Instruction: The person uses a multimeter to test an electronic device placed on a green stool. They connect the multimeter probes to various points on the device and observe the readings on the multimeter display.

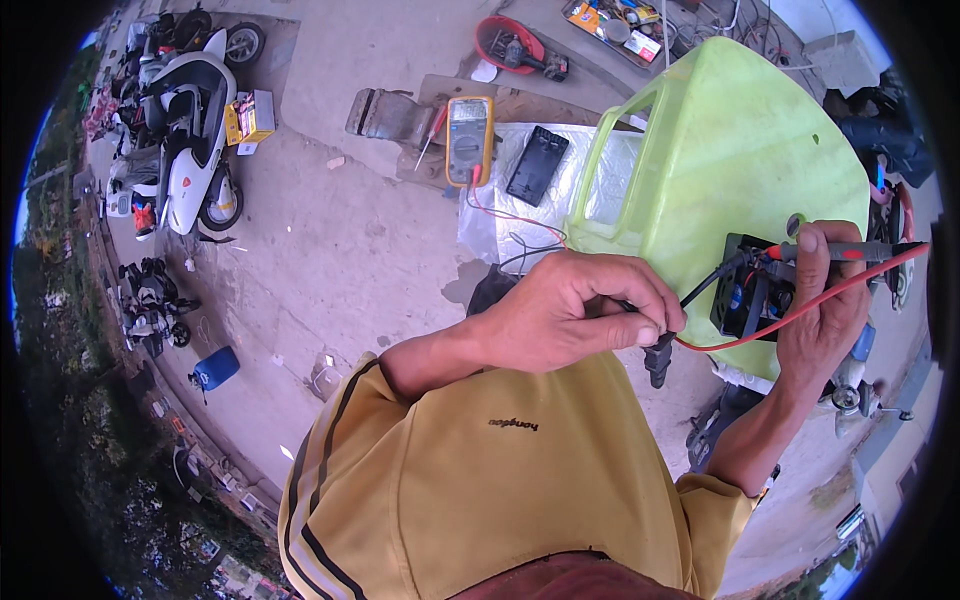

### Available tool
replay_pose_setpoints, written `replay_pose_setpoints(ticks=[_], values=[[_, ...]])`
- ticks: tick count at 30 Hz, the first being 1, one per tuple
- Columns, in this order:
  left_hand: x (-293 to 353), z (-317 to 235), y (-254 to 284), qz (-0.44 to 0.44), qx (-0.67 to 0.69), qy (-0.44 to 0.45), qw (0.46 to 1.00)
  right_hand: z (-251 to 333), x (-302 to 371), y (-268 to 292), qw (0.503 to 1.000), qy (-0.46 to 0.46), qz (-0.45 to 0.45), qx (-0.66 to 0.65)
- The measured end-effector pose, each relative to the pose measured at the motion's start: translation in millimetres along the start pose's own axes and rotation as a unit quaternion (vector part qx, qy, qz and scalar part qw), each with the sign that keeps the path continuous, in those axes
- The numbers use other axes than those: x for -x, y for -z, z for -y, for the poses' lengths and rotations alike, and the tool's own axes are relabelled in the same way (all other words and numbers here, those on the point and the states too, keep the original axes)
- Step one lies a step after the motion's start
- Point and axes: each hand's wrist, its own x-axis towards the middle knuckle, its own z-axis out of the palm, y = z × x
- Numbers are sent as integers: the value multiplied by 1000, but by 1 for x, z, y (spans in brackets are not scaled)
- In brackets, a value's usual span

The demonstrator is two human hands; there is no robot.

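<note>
Clock read from mid-view, 12 straight ahead of the worker. Nearest, just toward 3: left hand, grip pinched between thumb and fingers on a black connector. A black cable runs from that hand to an uncovered black box.

Farther out at 3: right hand, grip closed about a grey-and-red test probe, tip at the box's upper edge; contact I cannot tell. Its red lead bows back across toward the left hand.

Box rests on a pale green shell, spreading to 2. Toward 1, a flat black cover lies on silver sheeting. At 12, a yellow-edged multimeter; beyond it, a red basin. Far off at 10: white scooter.
</note>
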Motion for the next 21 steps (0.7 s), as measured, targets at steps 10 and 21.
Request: replay_pose_setpoints(ticks=[10, 21], values=[[3, 8, -2, -5, 19, -27, 999, 6, -2, -4, 1000, -12, -19, -1], [4, 13, -5, -39, 59, -48, 996, 0, -3, -8, 998, -3, -23, -55]])
